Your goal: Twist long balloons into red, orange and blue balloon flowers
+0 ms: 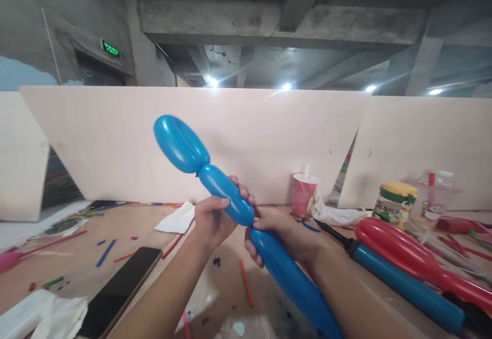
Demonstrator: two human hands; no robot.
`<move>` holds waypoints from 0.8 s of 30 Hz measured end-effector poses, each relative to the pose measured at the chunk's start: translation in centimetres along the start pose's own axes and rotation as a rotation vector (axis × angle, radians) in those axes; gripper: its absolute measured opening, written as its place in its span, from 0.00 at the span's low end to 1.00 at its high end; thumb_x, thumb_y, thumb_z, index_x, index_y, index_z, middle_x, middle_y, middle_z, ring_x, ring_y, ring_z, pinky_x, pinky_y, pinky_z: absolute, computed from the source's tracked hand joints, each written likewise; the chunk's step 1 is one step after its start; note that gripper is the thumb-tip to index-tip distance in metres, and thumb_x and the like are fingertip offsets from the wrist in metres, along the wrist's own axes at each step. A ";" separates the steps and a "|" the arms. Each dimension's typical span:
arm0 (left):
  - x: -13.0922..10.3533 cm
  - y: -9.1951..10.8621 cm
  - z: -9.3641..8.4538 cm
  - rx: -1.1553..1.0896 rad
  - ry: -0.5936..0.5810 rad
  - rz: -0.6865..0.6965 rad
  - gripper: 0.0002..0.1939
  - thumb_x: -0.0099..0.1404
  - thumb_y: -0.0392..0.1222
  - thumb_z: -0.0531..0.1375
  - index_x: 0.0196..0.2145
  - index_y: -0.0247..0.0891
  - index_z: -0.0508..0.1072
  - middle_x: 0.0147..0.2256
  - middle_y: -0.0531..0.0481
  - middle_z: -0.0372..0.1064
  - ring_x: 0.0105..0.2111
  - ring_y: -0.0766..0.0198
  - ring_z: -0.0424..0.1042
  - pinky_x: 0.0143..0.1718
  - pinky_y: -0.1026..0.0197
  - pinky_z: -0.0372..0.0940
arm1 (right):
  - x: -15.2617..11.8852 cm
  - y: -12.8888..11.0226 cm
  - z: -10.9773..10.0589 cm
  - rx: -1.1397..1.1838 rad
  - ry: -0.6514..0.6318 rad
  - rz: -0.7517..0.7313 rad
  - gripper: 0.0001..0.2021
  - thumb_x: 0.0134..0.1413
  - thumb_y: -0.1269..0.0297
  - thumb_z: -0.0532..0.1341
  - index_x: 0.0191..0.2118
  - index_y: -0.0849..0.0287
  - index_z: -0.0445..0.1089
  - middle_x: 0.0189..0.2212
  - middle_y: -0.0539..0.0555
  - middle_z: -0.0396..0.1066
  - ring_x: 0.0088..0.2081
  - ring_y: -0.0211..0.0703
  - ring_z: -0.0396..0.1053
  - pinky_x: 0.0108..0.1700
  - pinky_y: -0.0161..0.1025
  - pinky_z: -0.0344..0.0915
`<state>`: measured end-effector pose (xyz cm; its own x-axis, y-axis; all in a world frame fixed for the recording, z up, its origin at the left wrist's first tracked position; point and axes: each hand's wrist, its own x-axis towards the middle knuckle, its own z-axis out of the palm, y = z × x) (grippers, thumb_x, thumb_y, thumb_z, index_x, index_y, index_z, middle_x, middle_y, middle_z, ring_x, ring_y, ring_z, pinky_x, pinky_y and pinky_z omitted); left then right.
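Observation:
A long blue balloon slants across the middle of the head view, twisted into segments. Its folded, loop-like end points up and left, and its long tail runs down to the bottom edge. Around the short middle segment my left hand is closed, thumb on top and fingertips behind. My right hand pinches the balloon at the twist between the middle segment and the tail. Part of the right fingers is hidden behind the balloon. Both hands are above the table.
On the right lie a blue hand pump and a red balloon. Behind them stand a yellow-lidded jar and a pink cup. A phone and tissue lie on the left, among balloon scraps. A pale board stands behind.

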<state>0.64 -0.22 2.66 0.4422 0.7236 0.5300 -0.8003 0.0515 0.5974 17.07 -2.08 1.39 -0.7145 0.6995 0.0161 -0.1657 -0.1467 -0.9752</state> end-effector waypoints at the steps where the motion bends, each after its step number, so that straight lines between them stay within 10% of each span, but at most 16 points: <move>1: -0.1 0.3 -0.2 -0.001 -0.060 -0.015 0.16 0.45 0.34 0.59 0.35 0.38 0.68 0.30 0.50 0.65 0.34 0.59 0.68 0.42 0.51 0.64 | 0.2 0.3 -0.2 0.028 -0.067 0.021 0.12 0.50 0.60 0.55 0.39 0.63 0.62 0.24 0.56 0.71 0.23 0.41 0.69 0.26 0.35 0.63; 6: -0.4 0.8 -0.7 0.068 -0.183 -0.134 0.19 0.42 0.33 0.63 0.36 0.40 0.69 0.38 0.48 0.64 0.40 0.55 0.66 0.45 0.46 0.63 | 1.0 1.0 -0.2 0.066 -0.211 0.099 0.14 0.43 0.61 0.57 0.32 0.68 0.68 0.26 0.59 0.72 0.24 0.40 0.69 0.26 0.34 0.63; 13: 0.2 0.1 -0.9 0.136 0.063 -0.024 0.21 0.50 0.37 0.67 0.43 0.40 0.69 0.38 0.48 0.68 0.41 0.56 0.69 0.47 0.49 0.63 | -0.2 -0.4 0.4 -0.067 0.250 0.021 0.10 0.49 0.62 0.53 0.29 0.63 0.67 0.21 0.52 0.68 0.21 0.38 0.67 0.26 0.35 0.64; 24: 0.3 -0.3 -0.6 0.104 0.107 -0.013 0.24 0.52 0.34 0.65 0.48 0.38 0.67 0.41 0.45 0.69 0.42 0.55 0.71 0.49 0.48 0.64 | -0.4 -0.8 0.7 -0.195 0.326 -0.021 0.08 0.51 0.62 0.56 0.30 0.62 0.66 0.23 0.52 0.68 0.23 0.38 0.67 0.28 0.36 0.64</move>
<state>0.78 0.35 2.25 0.4019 0.7928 0.4582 -0.7464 -0.0063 0.6655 16.99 -2.71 2.36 -0.4532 0.8914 -0.0034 -0.0233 -0.0157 -0.9996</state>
